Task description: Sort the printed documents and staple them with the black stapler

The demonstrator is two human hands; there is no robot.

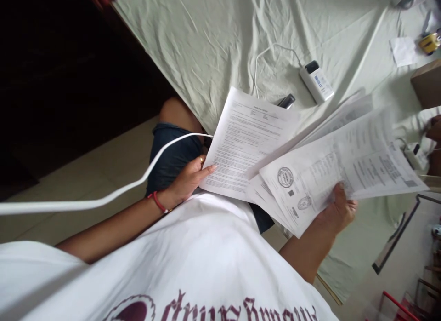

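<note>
Thumb on top, my left hand [189, 179] grips the lower left edge of a printed sheet [246, 144] covered in dense lines of text. My right hand [339, 208] pinches a fanned bundle of printed papers [320, 169], tilted out to the right. Round stamp-like marks and a small square code show on its front page. The bundle's left edge overlaps the right part of the sheet. Some of the bundle's far pages are blurred, and the fingers behind the papers are hidden.
A white power bank [317, 82] with a cable lies on the pale cloth [206, 45] beyond the papers, near a small dark device [286, 101]. A white cable [103, 200] crosses at left. Far right are a yellow object [430, 43] and a brown box [427, 84].
</note>
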